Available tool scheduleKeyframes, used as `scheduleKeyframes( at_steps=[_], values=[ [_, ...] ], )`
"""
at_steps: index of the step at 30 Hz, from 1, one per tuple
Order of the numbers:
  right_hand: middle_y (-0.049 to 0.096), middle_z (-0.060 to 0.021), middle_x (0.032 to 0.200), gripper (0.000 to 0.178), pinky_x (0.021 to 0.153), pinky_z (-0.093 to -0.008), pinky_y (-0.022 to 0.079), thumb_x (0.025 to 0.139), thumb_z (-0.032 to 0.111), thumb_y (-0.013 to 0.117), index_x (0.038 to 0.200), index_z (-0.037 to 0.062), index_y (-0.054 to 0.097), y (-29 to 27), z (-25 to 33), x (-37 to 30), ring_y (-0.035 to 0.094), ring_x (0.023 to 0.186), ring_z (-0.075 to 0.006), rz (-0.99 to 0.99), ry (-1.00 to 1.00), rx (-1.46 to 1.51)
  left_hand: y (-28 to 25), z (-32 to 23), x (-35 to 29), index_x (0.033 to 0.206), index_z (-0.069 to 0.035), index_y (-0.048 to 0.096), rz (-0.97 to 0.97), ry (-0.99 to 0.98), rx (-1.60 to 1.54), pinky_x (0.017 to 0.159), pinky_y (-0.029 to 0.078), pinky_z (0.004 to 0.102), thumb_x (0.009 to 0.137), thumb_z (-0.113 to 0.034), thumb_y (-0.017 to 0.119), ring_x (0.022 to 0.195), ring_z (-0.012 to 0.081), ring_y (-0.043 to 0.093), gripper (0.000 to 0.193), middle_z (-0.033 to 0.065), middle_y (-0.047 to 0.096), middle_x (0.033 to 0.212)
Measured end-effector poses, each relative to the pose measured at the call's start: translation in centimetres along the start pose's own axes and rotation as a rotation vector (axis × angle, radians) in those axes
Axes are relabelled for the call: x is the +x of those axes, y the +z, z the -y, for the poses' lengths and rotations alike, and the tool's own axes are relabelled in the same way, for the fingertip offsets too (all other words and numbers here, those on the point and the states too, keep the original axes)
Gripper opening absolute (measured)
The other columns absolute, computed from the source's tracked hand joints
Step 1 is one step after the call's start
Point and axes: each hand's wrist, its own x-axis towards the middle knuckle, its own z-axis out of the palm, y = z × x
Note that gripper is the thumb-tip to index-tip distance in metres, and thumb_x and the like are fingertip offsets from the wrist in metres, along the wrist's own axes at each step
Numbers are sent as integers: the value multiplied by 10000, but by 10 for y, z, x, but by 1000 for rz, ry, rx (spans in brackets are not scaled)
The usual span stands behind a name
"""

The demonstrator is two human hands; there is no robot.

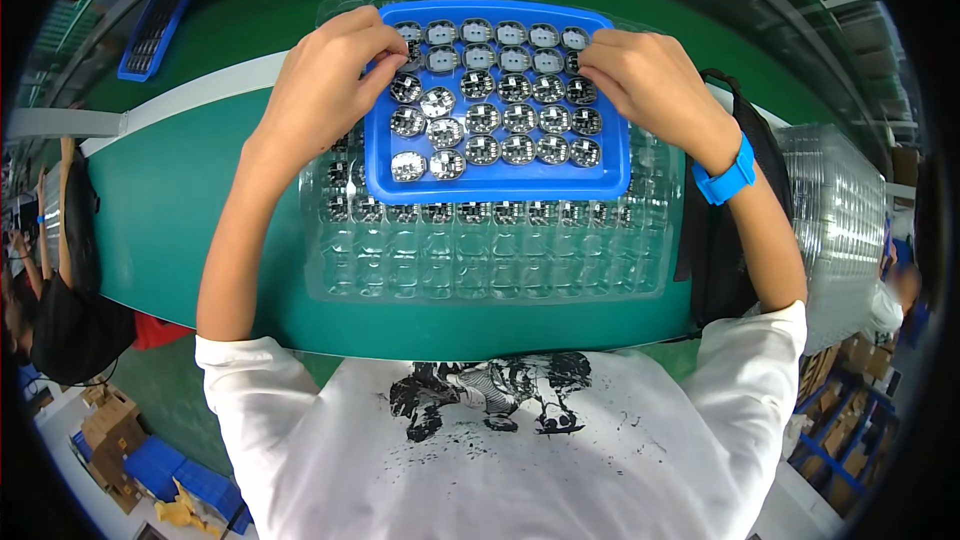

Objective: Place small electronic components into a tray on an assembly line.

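Note:
A blue tray (500, 185) holds rows of small, rounded electronic modules. Those in the two far rows, such as this pale-faced module (478, 57), mostly show plain grey faces. Nearer ones, like this silvery module (519, 118), show dark and bright components. At the tray's far left, my left hand (338, 65) is closed, thumb and fingers pinching a module (412, 57) in the second row. My right hand (645, 75) is closed at the opposite end of that row, its fingertips on another module (573, 62), partly hidden by the fingers.
Beneath the blue tray lies a clear plastic blister tray (490, 275), with modules in some pockets. A stack of clear trays (832, 220) stands at the right, beside a black bag (735, 260). Another blue tray (160, 25) sits far left. A person (65, 310) is at the left edge.

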Motion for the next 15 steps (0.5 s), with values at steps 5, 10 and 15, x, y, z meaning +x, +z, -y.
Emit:
scheduleKeyframes(
  at_steps=[5,10,15],
  values=[
    [624,-134,781,70,612,-412,469,825,58,653,830,-11,655,5,-4,-5,601,706,-330,-70,24,122,2,3,-2,870,-18,670,-12,35,40,694,486,406,835,-92,659,796,294,606,82,95,610,853],
    [620,-138,776,65,607,-407,467,828,50,651,840,-13,658,8,-6,-6,597,703,-333,-124,-5,176,3,1,-1,862,-8,664,1,70,49,699,487,414,840,-87,653,808,300,604,83,98,602,844],
    [608,-137,768,72,601,-410,463,820,51,657,837,-18,657,8,1,-3,592,694,-332,-35,7,51,2,1,-1,851,7,653,38,104,77,704,486,427,842,-72,643,825,313,598,80,111,593,843]
  ],
)
